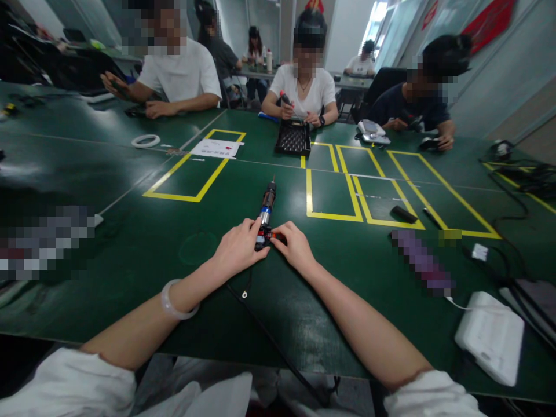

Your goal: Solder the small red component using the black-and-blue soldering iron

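On the green table [191, 220] in front of me lies an electric screwdriver [266, 207], its thin bit pointing away. My left hand [238, 246] wears a pale bracelet and is closed around the screwdriver's rear part. Close beside it, my right hand [295, 246] pinches a small orange-red piece [277, 236] at the screwdriver's side; the fingers partly cover it, so its kind is unclear. From under the hands a black cable [260, 324] runs toward me over the table's near edge.
Yellow tape rectangles [334, 217] mark the table. To the right are a blurred phone [421, 260], a white power bank [490, 336] and black cables. Across sits a person in white [304, 87] by a black tray [293, 139]. Other people sit left and right.
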`<state>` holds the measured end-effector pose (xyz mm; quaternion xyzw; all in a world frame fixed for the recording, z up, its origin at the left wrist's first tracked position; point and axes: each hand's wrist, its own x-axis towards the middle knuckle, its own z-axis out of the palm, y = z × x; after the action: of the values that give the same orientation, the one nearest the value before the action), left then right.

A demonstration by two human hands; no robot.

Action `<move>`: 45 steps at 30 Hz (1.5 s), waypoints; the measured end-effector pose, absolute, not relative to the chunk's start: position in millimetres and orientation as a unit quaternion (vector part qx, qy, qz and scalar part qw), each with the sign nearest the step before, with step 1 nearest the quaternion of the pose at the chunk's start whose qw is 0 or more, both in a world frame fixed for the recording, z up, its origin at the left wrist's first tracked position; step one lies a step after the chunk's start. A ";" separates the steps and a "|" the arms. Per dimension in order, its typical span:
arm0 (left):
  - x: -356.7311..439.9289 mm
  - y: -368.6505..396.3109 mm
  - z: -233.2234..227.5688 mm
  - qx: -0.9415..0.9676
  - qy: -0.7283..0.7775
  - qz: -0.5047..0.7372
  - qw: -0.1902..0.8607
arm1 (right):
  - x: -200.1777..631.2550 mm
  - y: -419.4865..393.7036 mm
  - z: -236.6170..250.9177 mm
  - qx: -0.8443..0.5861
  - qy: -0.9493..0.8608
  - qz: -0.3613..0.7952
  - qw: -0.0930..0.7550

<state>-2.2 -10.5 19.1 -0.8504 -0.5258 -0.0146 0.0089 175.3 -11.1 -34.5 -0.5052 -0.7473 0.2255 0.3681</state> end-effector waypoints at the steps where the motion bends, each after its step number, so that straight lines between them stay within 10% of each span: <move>1: -2.3 -10.6 19.2 -0.850 -0.526 -0.015 0.008 | 175.4 -11.0 -34.9 -0.506 -0.747 0.224 0.368; 45: -89.7 48.0 16.2 -0.789 -0.612 0.009 0.054 | 175.3 -18.9 -33.4 -0.432 -0.762 0.288 0.387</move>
<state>-89.7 48.0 16.2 -0.7889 -0.6121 0.0091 0.0539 175.3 -18.9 -33.4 -0.4324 -0.7621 0.2876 0.3867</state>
